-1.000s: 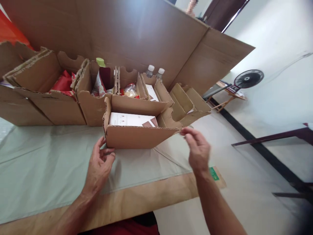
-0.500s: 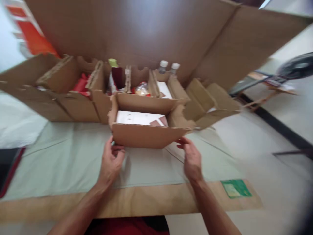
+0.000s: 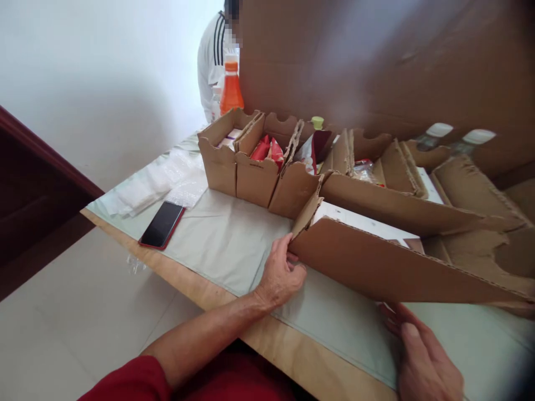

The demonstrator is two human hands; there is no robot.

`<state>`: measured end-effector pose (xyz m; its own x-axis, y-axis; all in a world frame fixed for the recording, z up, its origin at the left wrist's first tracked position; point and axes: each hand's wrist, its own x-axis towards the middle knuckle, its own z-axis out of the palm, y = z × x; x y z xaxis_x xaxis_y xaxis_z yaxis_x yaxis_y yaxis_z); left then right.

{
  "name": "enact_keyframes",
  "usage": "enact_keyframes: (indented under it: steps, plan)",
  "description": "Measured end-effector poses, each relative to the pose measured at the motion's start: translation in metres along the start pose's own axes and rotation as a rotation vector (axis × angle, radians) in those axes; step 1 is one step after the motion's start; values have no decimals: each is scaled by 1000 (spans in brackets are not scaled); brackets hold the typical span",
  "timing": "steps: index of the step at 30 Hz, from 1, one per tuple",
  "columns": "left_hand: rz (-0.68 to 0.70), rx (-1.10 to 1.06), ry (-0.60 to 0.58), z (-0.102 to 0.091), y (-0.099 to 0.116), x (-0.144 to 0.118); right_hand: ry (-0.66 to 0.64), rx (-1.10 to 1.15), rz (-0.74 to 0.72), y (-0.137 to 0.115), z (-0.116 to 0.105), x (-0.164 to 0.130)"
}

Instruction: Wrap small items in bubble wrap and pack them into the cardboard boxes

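Note:
My left hand [image 3: 281, 273] grips the near left corner of an open cardboard box [image 3: 376, 267] that sits in front of me on a pale green sheet [image 3: 225, 245]. Inside the box lies a white packet [image 3: 359, 221]. At the lower right, my right hand [image 3: 422, 356] is under the box's front wall, fingers touching its bottom edge. The box looks tilted, its front raised slightly off the sheet.
A row of open cardboard boxes [image 3: 259, 167] holds red packets, snacks and capped bottles. A tall cardboard sheet [image 3: 376, 61] stands behind them. A dark phone [image 3: 162, 224] and clear plastic bags [image 3: 159, 184] lie at left. An orange bottle [image 3: 231, 89] and another person [image 3: 213, 61] are at the far end.
The camera has swung left and moved closer. My left hand has closed on the box's left corner, and my right hand has gone under the front wall at the right.

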<state>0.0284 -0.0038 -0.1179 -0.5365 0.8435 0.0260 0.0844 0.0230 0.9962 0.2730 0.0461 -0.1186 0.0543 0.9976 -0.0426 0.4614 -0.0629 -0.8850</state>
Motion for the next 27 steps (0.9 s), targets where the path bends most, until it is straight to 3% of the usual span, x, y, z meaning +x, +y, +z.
enact_keyframes:
  steps: [2, 4, 6, 7, 11, 14, 17, 22, 24, 27]
  plan:
    - [31, -5, 2, -9, 5, -5, -2, -47, -7, -3, 2, -7]
    - [151, 120, 35, -34, 10, -9, -4, -82, -25, -4, 2, -12]
    - [338, 447, 103, -75, 14, -9, -6, -101, -43, -5, 1, -14]
    - [404, 710, 140, -100, 15, -6, -8, -104, -50, -5, 1, -14]
    - [334, 980, 254, -202, 17, 20, -22, -115, -71, -3, 3, -12]
    - [269, 1139, 292, -250, 13, 48, -19, -113, -82, 0, 5, -9]
    - [221, 1238, 291, -270, 6, 76, -14, -117, -97, 3, 5, -8]
    - [232, 1299, 316, -279, 10, 104, -28, -116, -118, 7, 3, -5]
    - [273, 1310, 344, -275, 21, 97, -25, -100, -138, 9, 3, -4]
    - [400, 1231, 370, -255, 38, 63, 6, -119, -196, 9, 3, -7]
